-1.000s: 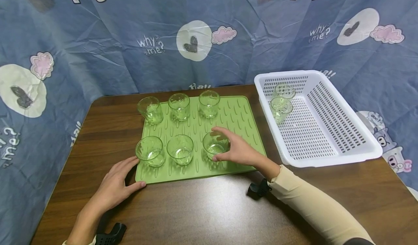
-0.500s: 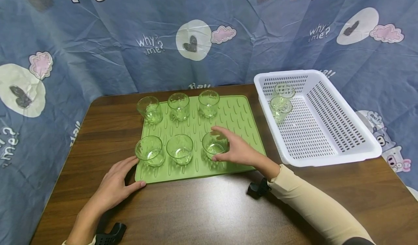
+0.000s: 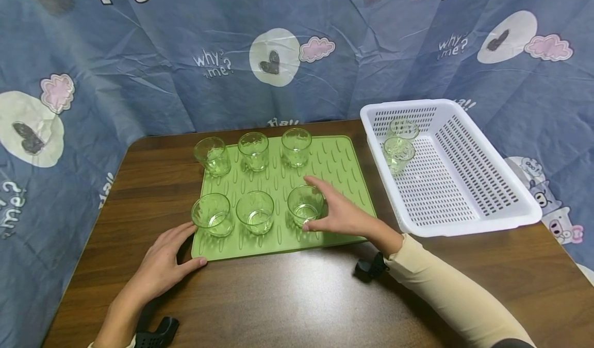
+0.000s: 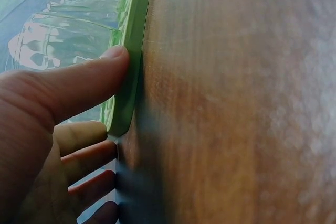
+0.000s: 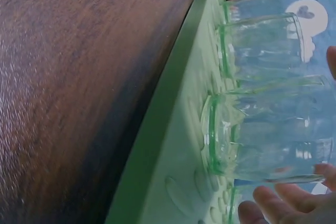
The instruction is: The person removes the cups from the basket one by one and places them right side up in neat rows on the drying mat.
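Six-odd clear glasses aside, several clear glasses stand upright in two rows on a green ridged mat (image 3: pixel 334 183). My right hand (image 3: pixel 345 214) is spread around the right side of the front-right glass (image 3: pixel 299 209); its thumb and index finger stand apart, near the rim. In the right wrist view, the fingers (image 5: pixel 283 203) lie close beside that glass (image 5: pixel 273 135), which rests on the mat. My left hand (image 3: pixel 162 260) is at the mat's front-left corner, near the front-left glass (image 3: pixel 215 219). Its straight thumb (image 4: pixel 94 77) touches the mat's front edge (image 4: pixel 128 82).
A white perforated basket (image 3: pixel 501 172) stands on the right of the brown wooden table (image 3: pixel 278 301), with two glasses (image 3: pixel 399 154) at its left side. A blue printed cloth (image 3: pixel 162 54) hangs behind the table.
My right hand's index finger and thumb have spread slightly off the front-right glass, and the wrist has shifted a little to the right. The glass and my left hand have stayed put.
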Motion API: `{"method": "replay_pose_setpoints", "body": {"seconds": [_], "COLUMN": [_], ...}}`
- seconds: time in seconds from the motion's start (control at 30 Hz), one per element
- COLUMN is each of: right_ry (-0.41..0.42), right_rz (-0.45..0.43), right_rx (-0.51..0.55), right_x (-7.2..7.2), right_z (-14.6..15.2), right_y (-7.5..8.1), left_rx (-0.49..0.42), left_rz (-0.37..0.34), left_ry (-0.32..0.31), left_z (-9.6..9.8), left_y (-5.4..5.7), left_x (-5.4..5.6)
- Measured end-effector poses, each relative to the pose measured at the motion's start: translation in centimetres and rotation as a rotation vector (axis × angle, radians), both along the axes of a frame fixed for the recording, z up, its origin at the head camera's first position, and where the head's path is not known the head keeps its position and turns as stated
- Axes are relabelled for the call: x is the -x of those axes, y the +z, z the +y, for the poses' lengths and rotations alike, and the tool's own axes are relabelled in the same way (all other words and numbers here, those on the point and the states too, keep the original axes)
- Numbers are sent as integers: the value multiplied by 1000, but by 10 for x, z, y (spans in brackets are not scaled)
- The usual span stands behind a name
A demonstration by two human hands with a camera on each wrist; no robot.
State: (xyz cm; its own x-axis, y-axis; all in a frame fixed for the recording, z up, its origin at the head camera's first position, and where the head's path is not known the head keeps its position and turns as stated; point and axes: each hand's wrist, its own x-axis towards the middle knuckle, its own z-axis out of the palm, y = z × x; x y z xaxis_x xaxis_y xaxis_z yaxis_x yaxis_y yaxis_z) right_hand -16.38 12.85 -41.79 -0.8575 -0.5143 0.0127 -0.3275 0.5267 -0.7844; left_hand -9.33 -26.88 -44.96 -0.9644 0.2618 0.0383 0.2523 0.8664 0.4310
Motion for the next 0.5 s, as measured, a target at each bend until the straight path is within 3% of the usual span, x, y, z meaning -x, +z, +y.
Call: {"method": "replay_pose_setpoints", "body": {"seconds": [0.3, 0.5], "right_ry": [-20, -116], "right_rz": [16, 96], "right_rx": [18, 18], "right_x": [-2, -11], "right_z": [5, 8], "right_y": [7, 19], "left_rx": [2, 16], "left_rz": [-7, -16], "left_ry": [0, 1], "left_z": [0, 0], "left_y": [1, 2], "left_x": [0, 0]}}
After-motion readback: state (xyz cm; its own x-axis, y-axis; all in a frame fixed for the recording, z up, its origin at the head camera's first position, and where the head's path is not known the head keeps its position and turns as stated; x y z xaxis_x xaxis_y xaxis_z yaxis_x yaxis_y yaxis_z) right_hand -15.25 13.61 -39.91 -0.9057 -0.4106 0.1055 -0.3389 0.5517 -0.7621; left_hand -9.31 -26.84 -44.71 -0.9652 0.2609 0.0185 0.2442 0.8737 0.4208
